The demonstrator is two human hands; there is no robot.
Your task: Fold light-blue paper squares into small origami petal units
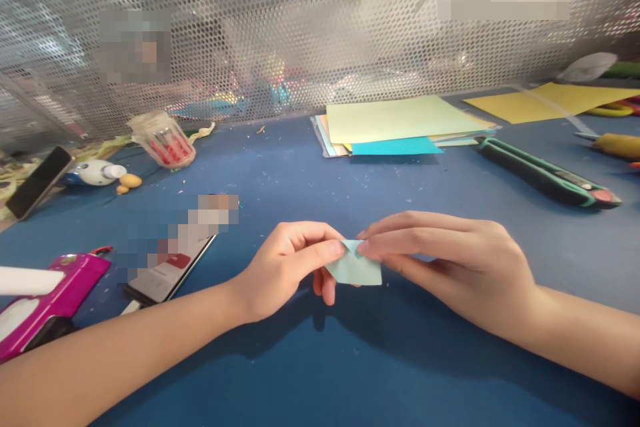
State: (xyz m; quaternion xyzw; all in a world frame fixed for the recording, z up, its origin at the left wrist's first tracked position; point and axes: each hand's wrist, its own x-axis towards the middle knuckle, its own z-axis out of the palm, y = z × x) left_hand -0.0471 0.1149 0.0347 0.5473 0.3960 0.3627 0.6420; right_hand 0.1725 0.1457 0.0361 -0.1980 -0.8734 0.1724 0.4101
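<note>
A small piece of pale blue paper [361, 271] is held up between my two hands, above the blue tabletop. It looks folded, with a notch along its upper edge. My left hand [300, 260] pinches its left side, the thumb lying on the front and the other fingers behind. On the right, my right hand [450, 253] has its fingertips closed on the upper right part of the paper. The right fingertips partly cover that corner, so its exact shape is hidden.
Behind my hands lies a stack of coloured paper [395, 120]. A green-and-black box cutter [550, 173] and yellow paper [555, 101] are at right. To the left are a phone [167, 273], a magenta tool [60, 300] and a plastic cup [165, 140]. Perforated metal mesh [300, 27] stands behind.
</note>
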